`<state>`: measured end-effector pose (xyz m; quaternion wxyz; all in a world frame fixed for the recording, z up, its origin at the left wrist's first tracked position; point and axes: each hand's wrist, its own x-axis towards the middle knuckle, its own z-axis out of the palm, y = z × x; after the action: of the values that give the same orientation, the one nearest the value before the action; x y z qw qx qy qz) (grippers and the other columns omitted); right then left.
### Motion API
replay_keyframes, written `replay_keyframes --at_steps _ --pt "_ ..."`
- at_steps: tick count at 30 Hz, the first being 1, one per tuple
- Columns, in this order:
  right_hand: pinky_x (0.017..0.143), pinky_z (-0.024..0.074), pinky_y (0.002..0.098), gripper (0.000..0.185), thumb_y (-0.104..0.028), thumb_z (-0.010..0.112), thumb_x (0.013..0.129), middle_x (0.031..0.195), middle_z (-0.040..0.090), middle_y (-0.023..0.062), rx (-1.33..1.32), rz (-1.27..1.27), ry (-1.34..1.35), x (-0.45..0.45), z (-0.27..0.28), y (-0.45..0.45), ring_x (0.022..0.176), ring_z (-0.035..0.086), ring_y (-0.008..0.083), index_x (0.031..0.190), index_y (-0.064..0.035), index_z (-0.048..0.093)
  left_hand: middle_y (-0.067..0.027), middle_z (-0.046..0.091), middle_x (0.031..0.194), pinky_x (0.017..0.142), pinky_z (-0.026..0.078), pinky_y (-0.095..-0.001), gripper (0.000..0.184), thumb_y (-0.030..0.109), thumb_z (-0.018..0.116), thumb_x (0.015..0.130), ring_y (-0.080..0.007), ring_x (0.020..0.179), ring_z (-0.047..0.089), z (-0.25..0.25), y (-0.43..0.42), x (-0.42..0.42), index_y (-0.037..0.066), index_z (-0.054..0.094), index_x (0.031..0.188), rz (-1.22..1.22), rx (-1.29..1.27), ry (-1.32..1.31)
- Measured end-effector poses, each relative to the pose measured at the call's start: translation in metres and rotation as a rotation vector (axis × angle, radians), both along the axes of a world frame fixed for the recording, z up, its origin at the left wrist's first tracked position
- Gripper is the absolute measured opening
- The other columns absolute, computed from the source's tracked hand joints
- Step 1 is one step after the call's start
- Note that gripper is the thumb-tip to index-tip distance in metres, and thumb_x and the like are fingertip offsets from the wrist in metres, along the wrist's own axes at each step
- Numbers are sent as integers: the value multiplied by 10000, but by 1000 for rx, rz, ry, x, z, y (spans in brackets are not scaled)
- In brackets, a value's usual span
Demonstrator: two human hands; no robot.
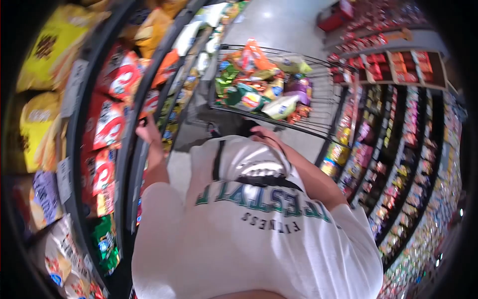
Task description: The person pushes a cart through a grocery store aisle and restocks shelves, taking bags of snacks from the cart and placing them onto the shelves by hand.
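My left hand (148,132) is at the dark shelf edge on the left, beside red snack bags (108,123). Its fingers look curled in, and a small dark spot shows at their tips; what they hold, if anything, is too small to name. In front of my waist is my right hand (265,134), fingers bent beside a dark shape that I cannot identify. Part of it is hidden by the white shirt (259,249). Beyond it stands a wire shopping cart (318,117), loaded with several snack bags, among them a green bag (247,99) and an orange bag (254,57).
Shelves on the left hold yellow bags (37,132), a purple bag (46,197) and a green bag (105,244). Close on the right runs another shelf with small colourful packets (361,154). A box display (391,67) stands farther up that side. Grey floor (271,20) stretches past the cart.
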<state>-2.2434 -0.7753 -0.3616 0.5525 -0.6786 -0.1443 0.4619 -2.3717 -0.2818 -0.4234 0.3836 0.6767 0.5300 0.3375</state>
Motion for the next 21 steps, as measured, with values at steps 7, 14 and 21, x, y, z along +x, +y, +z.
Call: replay_keyframes --at_steps 7,14,21 --pt "795 521 302 264 -87 596 980 968 646 69 -113 56 -170 49 25 11 882 628 138 1235 -38 545 -74 528 987 800 483 -288 577 49 700 910 -158 890 533 -34 -30 -42 32 341 1362 -110 -64 -309" --pt "781 484 273 217 -135 586 997 889 577 4 166 -101 -349 135 22 40 836 564 105 1187 -33 575 -18 502 910 688 443 -291 436 86 689 913 -114 779 489 -61 -78 -108 23 445 1269 -166 -132 -123" --pt "943 505 374 544 -223 745 878 1169 628 195 -78 -239 -638 257 19 83 1089 625 265 1279 44 492 -11 583 747 801 470 -266 447 110 642 938 -134 720 599 -27 -162 -176 119 456 1344 -111 -749 339"
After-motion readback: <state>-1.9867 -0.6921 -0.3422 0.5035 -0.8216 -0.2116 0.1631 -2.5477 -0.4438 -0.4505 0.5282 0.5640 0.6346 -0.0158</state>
